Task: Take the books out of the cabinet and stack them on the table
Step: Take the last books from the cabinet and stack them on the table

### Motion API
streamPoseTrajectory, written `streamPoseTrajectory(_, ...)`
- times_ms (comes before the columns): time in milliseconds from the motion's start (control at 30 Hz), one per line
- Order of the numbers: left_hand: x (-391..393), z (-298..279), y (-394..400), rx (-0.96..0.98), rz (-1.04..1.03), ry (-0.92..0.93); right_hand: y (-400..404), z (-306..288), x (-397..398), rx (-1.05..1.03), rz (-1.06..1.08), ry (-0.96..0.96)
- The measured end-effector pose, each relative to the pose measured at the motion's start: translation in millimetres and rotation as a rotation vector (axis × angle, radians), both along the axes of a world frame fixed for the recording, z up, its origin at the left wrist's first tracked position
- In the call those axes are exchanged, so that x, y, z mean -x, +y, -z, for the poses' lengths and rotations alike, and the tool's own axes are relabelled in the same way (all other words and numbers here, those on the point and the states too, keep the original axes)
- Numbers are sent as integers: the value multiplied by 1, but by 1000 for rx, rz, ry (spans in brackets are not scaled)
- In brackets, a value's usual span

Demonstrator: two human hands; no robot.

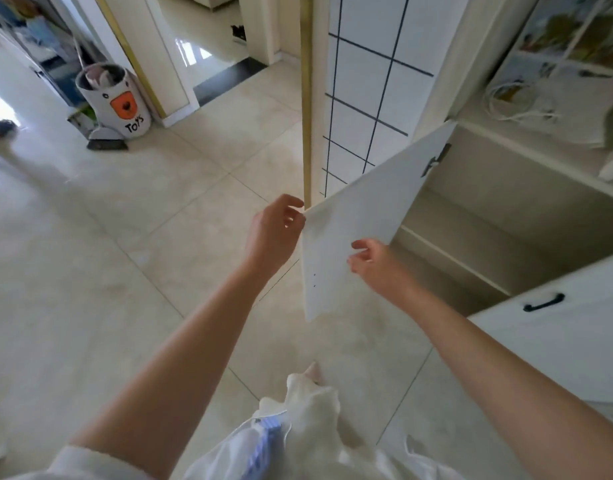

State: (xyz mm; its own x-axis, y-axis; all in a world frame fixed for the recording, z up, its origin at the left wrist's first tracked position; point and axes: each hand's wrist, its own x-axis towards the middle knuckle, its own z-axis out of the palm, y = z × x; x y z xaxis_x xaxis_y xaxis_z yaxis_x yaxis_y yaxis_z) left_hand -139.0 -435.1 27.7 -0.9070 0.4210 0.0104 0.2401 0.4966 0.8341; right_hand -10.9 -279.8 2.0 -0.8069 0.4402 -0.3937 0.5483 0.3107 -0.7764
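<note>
The white flat-panel cabinet door [360, 216] stands swung wide open from the pale cream cabinet [506, 216], its hinge side at the upper right and its free edge toward the tiled floor [125, 271]. The left hand [275, 233] sits at the door's upper free corner, thumb above and fingers curled at the edge; the fingers look loosely bent at that corner, touching or nearly touching it, and a firm pinch cannot be confirmed. The right hand [377, 263] hovers in front of the door's inner face near its lower edge, fingers spread and slack, grasping nothing. Behind the door, the cabinet's interior shows 1 pale shelf board [454, 261] with bare compartments above and below it; no books can be made out in the part that is visible, and no table appears. To the right, a second white door [557, 341] with a black curved handle [544, 302] is shut. On the counter ledge above lies a coiled white cable [512, 102]. Far off at the upper left of the floor stands a white cylindrical bin marked "Toys" [116, 98].
</note>
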Motion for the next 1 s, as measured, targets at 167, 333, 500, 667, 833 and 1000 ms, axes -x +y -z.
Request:
streamPoseTrajectory(167, 88, -5, 65, 35, 85, -145, 7, -22, 87, 113, 143, -45)
streamPoseTrajectory(333, 129, -5, 123, 188, 405, -350, 9, -26, 112, 455, 243, -207)
streamPoseTrajectory(500, 130, -5, 158, 298, 709, -466, 11, -15, 117, 512, 408, -129)
streamPoseTrajectory(667, 123, 0, 167, 256, 838, -490, 14, -19, 114, 503, 341, -109)
streamPoseTrajectory(833, 111, 13, 169, 182, 843, -457, 16, -26, 100, 468, 301, -157)
streamPoseTrajectory(1000, 81, 26, 167, 93, 920, -92, 24, -32, 69, 445, 230, -227)
